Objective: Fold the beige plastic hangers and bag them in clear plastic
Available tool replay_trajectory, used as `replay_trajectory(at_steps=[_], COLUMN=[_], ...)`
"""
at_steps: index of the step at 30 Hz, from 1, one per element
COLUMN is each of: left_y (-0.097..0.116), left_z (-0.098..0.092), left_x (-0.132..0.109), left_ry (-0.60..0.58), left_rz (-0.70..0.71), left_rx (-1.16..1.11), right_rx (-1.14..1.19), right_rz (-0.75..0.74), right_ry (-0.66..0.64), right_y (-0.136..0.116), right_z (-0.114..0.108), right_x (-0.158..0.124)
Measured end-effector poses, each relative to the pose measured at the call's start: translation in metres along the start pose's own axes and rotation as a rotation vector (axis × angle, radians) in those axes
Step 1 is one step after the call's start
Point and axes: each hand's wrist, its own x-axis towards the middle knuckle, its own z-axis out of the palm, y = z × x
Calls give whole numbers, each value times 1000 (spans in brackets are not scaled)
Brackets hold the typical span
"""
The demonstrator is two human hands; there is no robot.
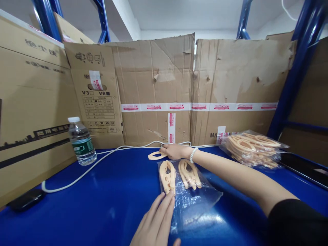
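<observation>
My left hand (155, 222) lies with its fingers stretched out. Its fingertips touch the lower end of a beige folding hanger (163, 171) that sits on a clear plastic bag (194, 208). A second group of folded beige hangers (188, 174) is beside it, at the bag's upper right; whether these are inside or on top of the bag is hard to tell. Farther back, my right hand (175, 151), with a white bead bracelet on the wrist, has its fingers closed on the right end of another beige folding hanger (151, 156) near the cardboard.
A clear bag of stacked beige hangers (252, 147) stands at right, near a black flat device (304, 169). On the left are a water bottle (82, 143), a black object (27, 200) and a white cable (77, 178). Cardboard (153, 126) walls the blue table (102, 212).
</observation>
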Motion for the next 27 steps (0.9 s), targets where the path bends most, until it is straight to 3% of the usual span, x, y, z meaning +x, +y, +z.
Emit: replay_trajectory(at_steps=[4, 9, 12, 16, 21, 24, 27], left_y=[3, 7, 7, 8, 13, 14, 12], left_z=[-11, -18, -16, -20, -28, -26, -23], left_x=[4, 4, 4, 8, 14, 15, 13], left_ry=[-7, -26, -18, 22, 61, 70, 63], left_rz=[19, 1, -5, -14, -43, -40, -47], left_rx=[24, 29, 26, 14, -9, -9, -19], right_rx=[24, 88, 115, 142, 36, 65, 92], right_rz=[-15, -34, -5, 47, 70, 18, -42], right_ry=[47, 217, 358, 566, 506, 450, 305], right_y=[-1, -6, -29, -85, -144, -157, -159], right_z=[-21, -74, -112, -146, -151, -145, -138], right_x=[-22, -58, -95, -149, -185, -181, -167])
